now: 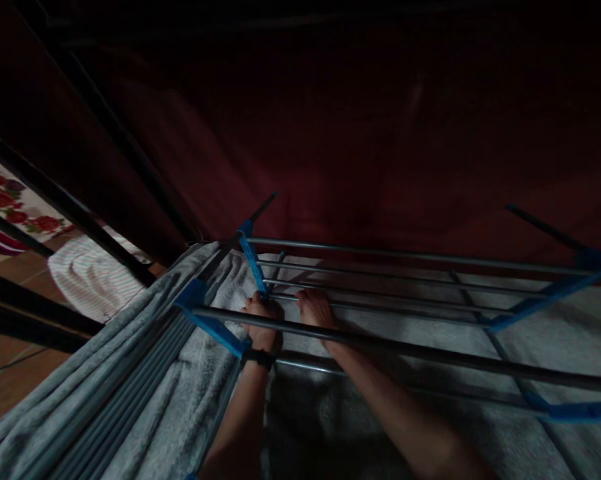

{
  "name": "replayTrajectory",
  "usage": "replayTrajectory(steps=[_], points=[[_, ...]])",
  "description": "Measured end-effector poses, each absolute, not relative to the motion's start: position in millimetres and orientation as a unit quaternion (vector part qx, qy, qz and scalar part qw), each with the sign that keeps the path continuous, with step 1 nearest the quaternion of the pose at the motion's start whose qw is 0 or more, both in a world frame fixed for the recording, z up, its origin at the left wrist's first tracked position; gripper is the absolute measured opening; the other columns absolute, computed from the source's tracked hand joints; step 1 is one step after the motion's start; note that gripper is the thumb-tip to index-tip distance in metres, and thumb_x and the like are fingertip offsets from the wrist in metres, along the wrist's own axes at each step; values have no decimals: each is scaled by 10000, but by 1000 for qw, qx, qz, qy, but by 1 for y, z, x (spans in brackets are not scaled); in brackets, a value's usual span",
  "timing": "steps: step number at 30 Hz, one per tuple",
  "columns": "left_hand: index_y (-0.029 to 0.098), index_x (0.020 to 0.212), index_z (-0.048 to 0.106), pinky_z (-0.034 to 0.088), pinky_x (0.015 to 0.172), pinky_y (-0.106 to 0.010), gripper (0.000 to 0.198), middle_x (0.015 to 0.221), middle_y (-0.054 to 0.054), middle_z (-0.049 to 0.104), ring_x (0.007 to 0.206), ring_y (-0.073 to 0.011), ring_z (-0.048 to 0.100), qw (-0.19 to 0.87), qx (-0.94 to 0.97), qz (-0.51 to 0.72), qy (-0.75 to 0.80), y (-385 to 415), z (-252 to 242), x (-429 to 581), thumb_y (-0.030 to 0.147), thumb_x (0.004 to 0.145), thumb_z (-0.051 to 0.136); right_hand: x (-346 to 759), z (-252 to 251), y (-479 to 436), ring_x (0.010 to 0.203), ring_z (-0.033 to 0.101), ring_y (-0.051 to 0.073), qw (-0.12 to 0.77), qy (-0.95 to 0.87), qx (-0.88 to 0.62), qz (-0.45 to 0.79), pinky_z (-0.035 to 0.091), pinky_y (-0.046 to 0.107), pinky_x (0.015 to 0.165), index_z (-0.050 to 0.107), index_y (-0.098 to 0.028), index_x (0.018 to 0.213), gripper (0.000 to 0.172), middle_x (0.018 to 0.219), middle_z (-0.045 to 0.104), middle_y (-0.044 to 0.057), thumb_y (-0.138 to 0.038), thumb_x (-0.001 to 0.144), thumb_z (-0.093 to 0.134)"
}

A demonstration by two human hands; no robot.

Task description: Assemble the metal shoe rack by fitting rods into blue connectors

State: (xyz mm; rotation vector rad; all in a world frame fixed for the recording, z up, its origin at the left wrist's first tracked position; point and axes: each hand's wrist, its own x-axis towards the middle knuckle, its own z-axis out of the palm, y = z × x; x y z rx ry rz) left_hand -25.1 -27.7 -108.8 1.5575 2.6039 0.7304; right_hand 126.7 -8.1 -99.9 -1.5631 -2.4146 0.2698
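Note:
A metal drying rack [420,250] with blue plastic joints lies partly unfolded on a grey blanket. My left hand [259,315], with a dark band at the wrist, is closed at the lower end of a blue bracket [253,263], where a rod joins it. Close by on the right, my right hand [314,308] has its fingers curled over a thin metal rod [380,309] of the rack. A thicker bar [410,345] crosses above my forearms. Dim light hides the exact finger contact.
Several more rods [125,383] lie close together at the left on the grey blanket [190,393]. Behind hangs a dark red cloth [305,147]. Black frame bars [105,147] slant down at the left, with striped cloth [95,273] and tiled floor [10,327] beyond.

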Motion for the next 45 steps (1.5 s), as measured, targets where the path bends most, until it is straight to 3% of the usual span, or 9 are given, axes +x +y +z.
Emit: replayTrajectory(steps=[10, 17, 22, 26, 37, 45], points=[[96, 1231, 538, 449, 723, -362, 385, 994, -149, 628, 890, -278, 613, 12, 519, 193, 832, -26, -114, -33, 124, 865, 418, 127, -90, -11, 1008, 632, 215, 136, -821, -542, 116, 468, 310, 836, 651, -191, 1083, 250, 1074, 699, 93, -267, 986, 434], [163, 1178, 566, 464, 735, -359, 364, 945, -103, 617, 828, -241, 597, -12, 512, 231, 827, -26, -122, -36, 117, 830, 470, 127, -87, -11, 1002, 648, 230, 128, -821, -544, 115, 474, 316, 836, 648, -186, 1100, 259, 1049, 709, 89, -262, 988, 427], [144, 1181, 564, 469, 765, -370, 376, 930, -110, 621, 805, -232, 585, -29, 511, 233, 827, -25, -127, -37, 103, 821, 462, 126, -88, -11, 1001, 646, 229, 121, -830, -536, 95, 477, 310, 832, 633, -171, 1118, 265, 1059, 705, 102, -253, 990, 416], [173, 1119, 584, 469, 714, -348, 317, 890, -90, 615, 788, -223, 590, -35, 514, 245, 821, -26, -124, -35, 128, 824, 479, 123, -90, -10, 980, 648, 214, 127, -846, -512, 78, 492, 312, 799, 601, -184, 1169, 286, 1111, 691, 104, -273, 1002, 387], [97, 1295, 528, 460, 883, -423, 415, 1120, -188, 606, 1037, -305, 600, 42, 498, 211, 840, -32, -103, -23, 201, 903, 438, 125, -97, -5, 988, 649, 204, 140, -873, -461, 71, 493, 310, 809, 618, -169, 1121, 327, 1148, 682, 83, -237, 1013, 317], [152, 1281, 503, 526, 802, -410, 432, 1093, -145, 637, 993, -310, 630, 38, 506, 124, 853, -24, -108, -37, 259, 865, 452, 127, -89, -8, 1002, 633, 135, 131, -865, -483, 33, 490, 238, 822, 588, -207, 1117, 292, 1168, 675, -40, -332, 1030, 339]])
